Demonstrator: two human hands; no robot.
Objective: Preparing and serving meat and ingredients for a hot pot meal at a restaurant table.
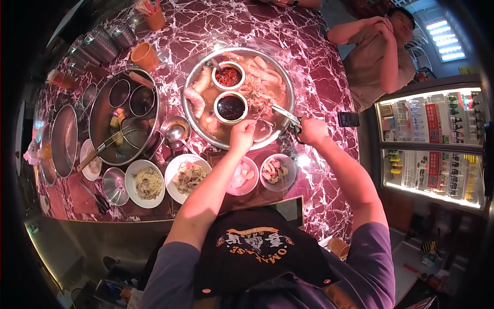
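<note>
My right hand (313, 131) is closed round the handles of metal scissors (282, 112). Their blades point left, over a wide round metal tray (294, 98) of cooked meat pieces in broth. Close to the blade tips, my left hand (243, 135) is pinched above the tray's near side. What its fingers hold is too small to tell, though a strip of meat may hang there. Inside the tray stand two white bowls, one with chopped red chilli (228, 77), the other with dark sauce (231, 108). Pale sausage-like pieces (195, 101) lie along the left side.
A large pot (159, 110) with a strainer (135, 135) stands left. Bowls of chopped food (148, 184), pale pieces (242, 176) and sliced meat (274, 170) line the near edge. A phone (349, 119) lies right; a person (378, 56) sits beyond.
</note>
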